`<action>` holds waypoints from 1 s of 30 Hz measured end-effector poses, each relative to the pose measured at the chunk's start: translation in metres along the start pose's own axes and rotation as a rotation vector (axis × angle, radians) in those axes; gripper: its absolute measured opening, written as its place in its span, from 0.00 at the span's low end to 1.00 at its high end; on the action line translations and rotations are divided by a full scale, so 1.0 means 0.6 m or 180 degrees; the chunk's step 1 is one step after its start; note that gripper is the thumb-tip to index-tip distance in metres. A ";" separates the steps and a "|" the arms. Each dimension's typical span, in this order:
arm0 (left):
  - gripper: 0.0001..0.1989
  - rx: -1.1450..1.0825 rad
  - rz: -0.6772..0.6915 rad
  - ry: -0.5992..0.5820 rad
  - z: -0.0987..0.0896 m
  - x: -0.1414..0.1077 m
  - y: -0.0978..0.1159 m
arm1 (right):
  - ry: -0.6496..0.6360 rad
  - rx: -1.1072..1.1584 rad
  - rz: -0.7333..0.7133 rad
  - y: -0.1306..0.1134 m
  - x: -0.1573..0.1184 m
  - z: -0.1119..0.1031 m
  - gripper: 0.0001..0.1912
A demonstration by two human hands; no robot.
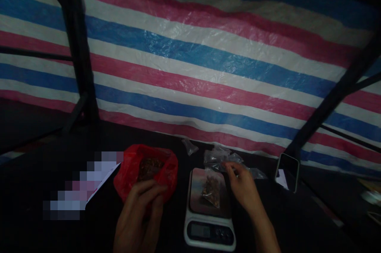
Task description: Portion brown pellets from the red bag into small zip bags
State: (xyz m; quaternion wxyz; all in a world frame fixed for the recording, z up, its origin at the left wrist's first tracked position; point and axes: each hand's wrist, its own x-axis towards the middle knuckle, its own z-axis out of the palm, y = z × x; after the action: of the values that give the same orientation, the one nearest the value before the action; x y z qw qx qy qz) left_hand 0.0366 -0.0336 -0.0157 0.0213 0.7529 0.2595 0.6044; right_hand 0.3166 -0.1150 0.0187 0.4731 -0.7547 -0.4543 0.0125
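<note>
My left hand point(140, 214) is over the near edge of a red plastic bag point(168, 165), its fingers loosely bent and apart, with nothing visible in them. Brown, dried-looking bits point(150, 167) lie inside that bag. To the right stands a white digital scale point(187, 229) with a metal plate. A small clear packet point(212, 191) of brown pieces rests on the plate. Beyond the scale, my right hand point(243, 184) pinches at the edge of a clear plastic bag point(218, 167) in a small pile. The dim light blurs exactly what its fingertips grip.
More clear plastic bags point(218, 153) lie behind the scale, with a single one point(189, 146) farther left. A phone point(287, 173) leans against a dark post at the right. A pale, blurred-out sheet point(98, 181) lies left of the red bag. Striped sheeting point(190, 70) hangs behind the dark table.
</note>
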 end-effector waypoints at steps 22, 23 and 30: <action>0.11 -0.0174 0.0322 -0.0095 0.030 -0.011 0.011 | -0.0125 0.0226 -0.0160 0.026 -0.014 -0.009 0.22; 0.11 -0.0164 0.0334 -0.0119 0.030 -0.012 0.009 | -0.0138 0.0219 -0.0159 0.026 -0.014 -0.008 0.22; 0.11 -0.0139 0.0331 -0.0161 0.030 -0.019 -0.001 | -0.0256 0.0161 -0.0165 0.025 -0.018 -0.002 0.17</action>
State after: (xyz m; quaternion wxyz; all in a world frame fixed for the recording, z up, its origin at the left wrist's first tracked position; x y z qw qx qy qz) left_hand 0.0514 -0.0330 -0.0311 0.0128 0.7798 0.2061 0.5910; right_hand 0.3210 -0.1253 0.0041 0.4735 -0.7294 -0.4919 0.0421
